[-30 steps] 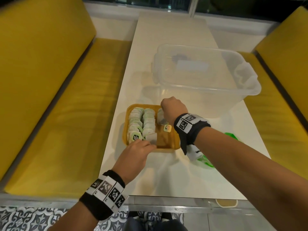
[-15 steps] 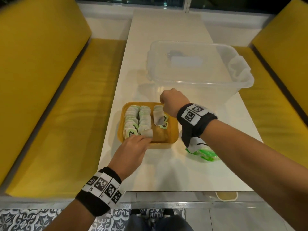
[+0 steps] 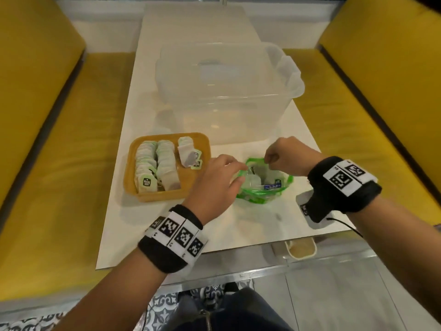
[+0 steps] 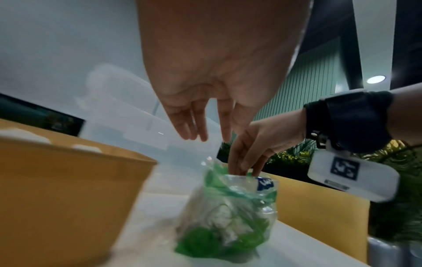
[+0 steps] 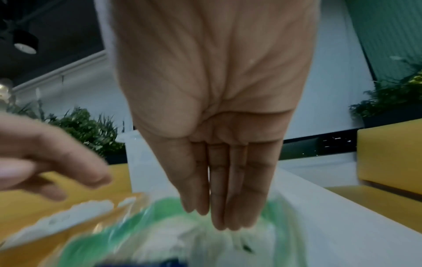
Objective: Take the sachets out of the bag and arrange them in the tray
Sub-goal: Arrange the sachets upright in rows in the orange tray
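Note:
The orange tray sits front left on the white table, with two full rows of sachets and a few more in a third row. To its right stands the green plastic bag, mouth open, with pale sachets inside. My left hand hovers at the bag's left rim, fingers relaxed and holding nothing. My right hand points straight fingers down into the bag's mouth. Nothing shows between them.
A large clear plastic bin stands just behind the tray and bag. Yellow benches flank the narrow table. The table's front edge lies close below my wrists, with a small cream cup below it.
Both hands have left the tray and moved right to the green bag. The right hand now reaches into the bag's mouth, and a sachet lies added to the tray's third row.

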Tool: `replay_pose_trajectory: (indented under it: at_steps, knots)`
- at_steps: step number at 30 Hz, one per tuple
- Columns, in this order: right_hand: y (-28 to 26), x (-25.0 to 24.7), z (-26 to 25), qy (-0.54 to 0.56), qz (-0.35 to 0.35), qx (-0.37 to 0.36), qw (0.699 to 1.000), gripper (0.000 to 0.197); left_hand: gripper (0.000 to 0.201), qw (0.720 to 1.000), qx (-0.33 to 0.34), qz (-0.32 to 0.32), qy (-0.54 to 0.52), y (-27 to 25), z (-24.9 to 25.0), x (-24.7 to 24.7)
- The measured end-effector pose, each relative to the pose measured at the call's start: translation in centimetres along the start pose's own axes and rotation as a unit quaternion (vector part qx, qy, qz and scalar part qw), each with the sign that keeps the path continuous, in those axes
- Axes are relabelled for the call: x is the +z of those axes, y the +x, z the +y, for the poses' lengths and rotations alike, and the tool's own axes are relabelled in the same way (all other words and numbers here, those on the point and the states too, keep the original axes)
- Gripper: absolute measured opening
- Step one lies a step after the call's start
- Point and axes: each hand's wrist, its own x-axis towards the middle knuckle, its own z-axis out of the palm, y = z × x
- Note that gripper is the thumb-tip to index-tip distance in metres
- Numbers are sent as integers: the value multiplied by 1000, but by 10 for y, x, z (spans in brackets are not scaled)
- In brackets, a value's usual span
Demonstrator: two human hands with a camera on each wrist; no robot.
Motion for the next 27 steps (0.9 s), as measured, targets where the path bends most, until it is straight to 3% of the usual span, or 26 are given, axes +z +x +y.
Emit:
replay_pose_trajectory:
  at_steps: [6, 11, 16, 18, 21, 24, 27]
  knots:
    - [-5, 23, -3, -80, 7, -4, 997, 21, 30, 992, -105, -62, 25, 33, 22, 42]
    - [-10, 38, 0, -129, -22, -27, 991, 18, 46, 990, -131, -52, 28, 43, 27, 52]
    - [-13, 46, 10, -92, -20, -58, 994, 12, 50, 990, -129, -41, 28, 39, 24, 51]
    - [-14, 39, 14, -34, -29, -75, 996, 10, 50, 990, -130, -43, 35, 36, 23, 48]
    - [-15, 19, 22, 50, 12, -95, 994, 9, 47, 992, -110, -57, 32, 35, 22, 39]
    - [-18, -4, 19, 90, 62, -136, 985, 3, 48, 995, -66, -57, -49, 40, 31, 29]
    - [-17, -16, 6, 120, 78, -171, 975, 3, 36, 985, -76, -15, -151, 48, 34, 27]
